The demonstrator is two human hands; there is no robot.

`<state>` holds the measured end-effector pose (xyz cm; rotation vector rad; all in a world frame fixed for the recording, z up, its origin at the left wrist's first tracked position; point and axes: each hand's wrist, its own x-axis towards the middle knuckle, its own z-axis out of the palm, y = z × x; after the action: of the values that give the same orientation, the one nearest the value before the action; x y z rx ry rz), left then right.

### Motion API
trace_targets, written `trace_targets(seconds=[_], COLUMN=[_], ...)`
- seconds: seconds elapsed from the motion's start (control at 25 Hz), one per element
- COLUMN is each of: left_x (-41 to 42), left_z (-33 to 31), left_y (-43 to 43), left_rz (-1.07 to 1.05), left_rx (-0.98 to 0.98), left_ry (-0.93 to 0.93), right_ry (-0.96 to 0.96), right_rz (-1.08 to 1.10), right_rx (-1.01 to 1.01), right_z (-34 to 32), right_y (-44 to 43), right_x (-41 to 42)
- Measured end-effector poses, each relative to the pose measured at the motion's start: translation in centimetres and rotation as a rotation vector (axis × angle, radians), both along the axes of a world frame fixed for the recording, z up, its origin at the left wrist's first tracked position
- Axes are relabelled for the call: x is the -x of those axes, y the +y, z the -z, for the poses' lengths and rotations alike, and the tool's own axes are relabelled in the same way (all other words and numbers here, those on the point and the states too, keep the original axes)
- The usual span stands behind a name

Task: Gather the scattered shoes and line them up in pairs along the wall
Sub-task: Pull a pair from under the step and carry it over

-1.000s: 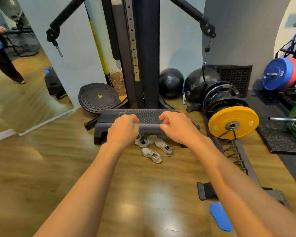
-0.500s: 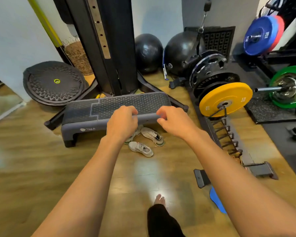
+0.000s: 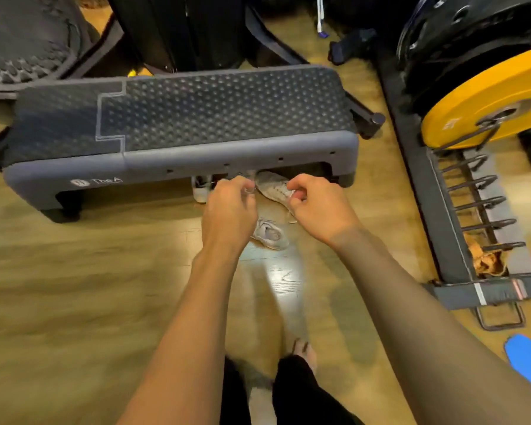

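The wood floor (image 3: 74, 271) carries the step (image 3: 196, 118), the marker for everything else here. Before its front edge the left hand (image 3: 230, 207) and right hand (image 3: 319, 207) hang apart, both with fingers curled. The right hand pinches the near end of the tucked shoe (image 3: 272, 186), whose toe lies under the step's front edge. The left hand's fingers close at that shoe's other side, but blur hides whether they grip it. The front shoe (image 3: 270, 236) lies just before the step, between the wrists, and the side shoe (image 3: 200, 190) pokes out from under the step. In my judgement the tucked shoe should be drawn out low and straight, clear of the step's edge, held by the upper rather than a lace
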<state>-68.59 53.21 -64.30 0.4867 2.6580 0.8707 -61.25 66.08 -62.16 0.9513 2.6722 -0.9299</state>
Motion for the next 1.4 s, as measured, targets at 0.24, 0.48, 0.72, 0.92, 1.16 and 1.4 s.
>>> trace_targets(seconds=[0.24,0.48,0.72,0.92,1.16,1.4], left_x=[1.4,2.0,8.8,12.7,13.9,14.9], left_z=[22.4,35.1,40.1,41.6,42.1,42.0], left_y=[2.2,9.1,7.2,3.5,2.9,1.5], left_rz=[0.054,0.131,-0.076,-0.134,-0.040,-0.108], left_rx=[0.016,0.036,0.147,0.230,0.409,0.396], left_ry=[-0.067,-0.107,-0.033,-0.074,-0.049,0.013], right_ry=[-0.055,-0.041,-0.363,-0.417,-0.496,-0.410], right_rz=[0.100,0.130,0.206,0.130,0.043,-0.031], right_rx=[0.011,-0.117,-0.272,-0.377,-0.305,-0.310], right_z=[21.2,35.1,42.6,44.4,44.3,40.7], right_y=[1.3,4.4,8.8,9.8,8.3,6.3], right_x=[2.5,5.9,7.7,6.4,6.5,8.0])
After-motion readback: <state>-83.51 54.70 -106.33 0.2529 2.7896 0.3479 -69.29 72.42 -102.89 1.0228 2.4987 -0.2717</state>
